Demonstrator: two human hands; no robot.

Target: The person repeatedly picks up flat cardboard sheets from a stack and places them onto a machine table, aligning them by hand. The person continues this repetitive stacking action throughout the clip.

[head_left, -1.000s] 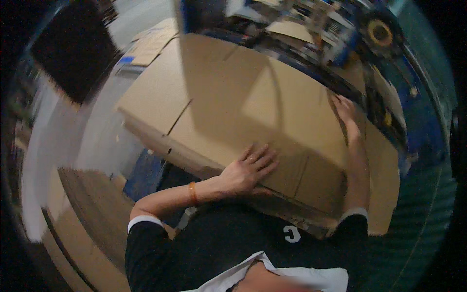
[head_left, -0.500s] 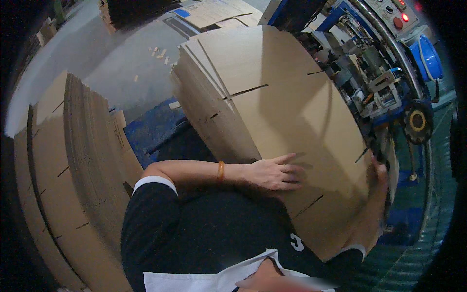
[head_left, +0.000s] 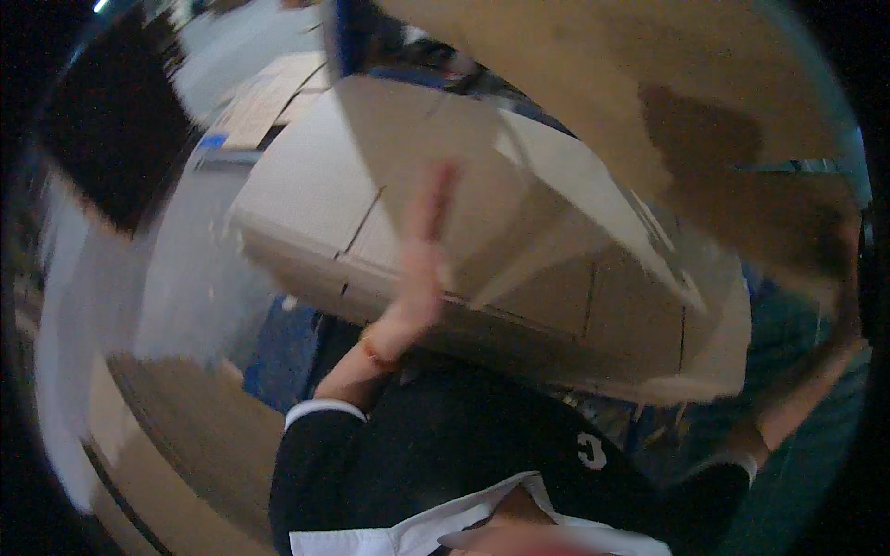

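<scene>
A large brown cardboard sheet (head_left: 742, 83) is raised and tilted across the upper right. My right hand (head_left: 847, 246) grips its edge at the far right, in shadow and blurred. Below lies a stack of slotted cardboard sheets (head_left: 306, 167), its top face partly shaded. Over that stack I hold my left hand (head_left: 425, 264), seen edge-on and smeared, with fingers stretched out and nothing in them. An orange band circles the left wrist.
Another tall stack of cardboard (head_left: 195, 454) stands at the lower left. Beside it is a blue surface (head_left: 283, 357). Flat boards (head_left: 264, 102) lie on the floor beyond, and a dark bulky object (head_left: 116, 120) stands at upper left. The raised sheet hides most of the machine.
The view has turned right. My right hand has lifted a cardboard sheet off the stack, up and to the right. My left hand has risen from lying on the sheet.
</scene>
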